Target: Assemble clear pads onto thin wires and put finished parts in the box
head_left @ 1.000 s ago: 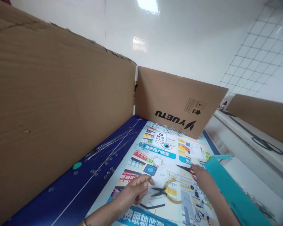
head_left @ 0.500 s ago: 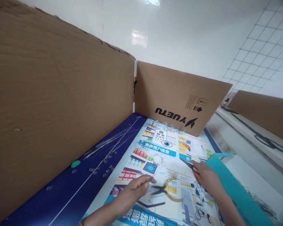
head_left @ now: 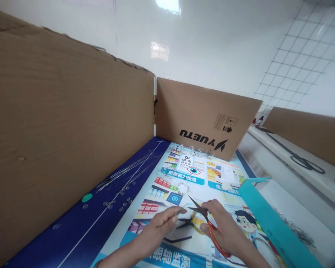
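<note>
My left hand (head_left: 164,222) is closed, its thumb and forefinger pinching a thin wire whose tip shows past the fingertips. Close by on the right, my right hand (head_left: 222,225) grips red-handled scissors (head_left: 212,232), their dark blades parted and pointing toward the wire. A gap remains between the blades and the left fingertips. Beneath and between the hands, yellow-handled pliers (head_left: 186,222) lie on the printed sheet (head_left: 184,188), partly hidden by the right hand and scissors.
Cardboard walls stand at left (head_left: 72,111) and back (head_left: 201,111). Thin wires (head_left: 128,169), clear beads (head_left: 124,204) and a green disc (head_left: 87,197) lie on the blue strip. At right, a teal-edged box (head_left: 276,219) holds tangled wire pieces (head_left: 296,230).
My right hand has moved left toward my left hand, and the scissors, closed before, now have their blades apart. The view has shifted slightly.
</note>
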Available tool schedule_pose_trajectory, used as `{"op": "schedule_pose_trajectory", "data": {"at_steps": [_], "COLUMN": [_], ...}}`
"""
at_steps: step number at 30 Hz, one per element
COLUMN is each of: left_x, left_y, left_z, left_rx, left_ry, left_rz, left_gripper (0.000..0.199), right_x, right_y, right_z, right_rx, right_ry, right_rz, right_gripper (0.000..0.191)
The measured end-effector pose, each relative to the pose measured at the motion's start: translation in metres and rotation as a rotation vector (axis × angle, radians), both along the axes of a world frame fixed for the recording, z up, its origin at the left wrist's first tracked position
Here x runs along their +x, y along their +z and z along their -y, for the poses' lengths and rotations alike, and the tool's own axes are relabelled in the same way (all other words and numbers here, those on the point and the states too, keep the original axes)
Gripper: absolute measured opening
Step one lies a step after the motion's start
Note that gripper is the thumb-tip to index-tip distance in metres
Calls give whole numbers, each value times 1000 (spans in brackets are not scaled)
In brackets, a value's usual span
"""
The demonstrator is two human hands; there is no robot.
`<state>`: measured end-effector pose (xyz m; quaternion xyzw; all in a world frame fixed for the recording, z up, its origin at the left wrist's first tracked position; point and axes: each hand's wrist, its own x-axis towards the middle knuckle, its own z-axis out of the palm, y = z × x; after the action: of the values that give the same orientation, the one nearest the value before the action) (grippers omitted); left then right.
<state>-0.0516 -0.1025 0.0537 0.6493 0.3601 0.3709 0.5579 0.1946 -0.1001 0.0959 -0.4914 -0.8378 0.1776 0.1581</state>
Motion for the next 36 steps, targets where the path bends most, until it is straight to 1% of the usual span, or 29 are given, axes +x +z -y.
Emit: {"op": "schedule_pose_trajectory", "data": {"at_steps": [4,8,12,17,22,26,28,30,32,36], "left_x": [17,39,60,85,114,142,158,176,197,248], "left_y": [20,35,39,44,52,57,63,73,85,105], "left_z": [7,11,11,12,13,7,2,-6,-16,-43], "left_rx": [67,156,193,237,304,378,414,455,513,602], "left_ry": [-103,-197,-223,-281,-353,-387,-409,-434,-475,-605], "left_rz": [54,44,-30,-105,-165,-239,-289,-348,-405,-552], "left_gripper": [30,30,30,29,31,31,31,29,30,31], "right_x": [6,14,28,51,77,95,104,115,127,151], "right_y": [8,9,8,9,1,-9,-11,-13,-15,-19], "right_z": [21,35,46,58,68,74,76,76,73,64], "right_rx": [-35,-17,31,24,43,122,153,168,182,180], "right_ry": [-2,-19,-60,-103,-138,-243,-320,-403,-480,-589], "right_rz": [-28,-49,-66,-96,-99,-108,-129,-184,-301,-682], "right_gripper": [36,35,34,33,38,27,21,20,21,23]}}
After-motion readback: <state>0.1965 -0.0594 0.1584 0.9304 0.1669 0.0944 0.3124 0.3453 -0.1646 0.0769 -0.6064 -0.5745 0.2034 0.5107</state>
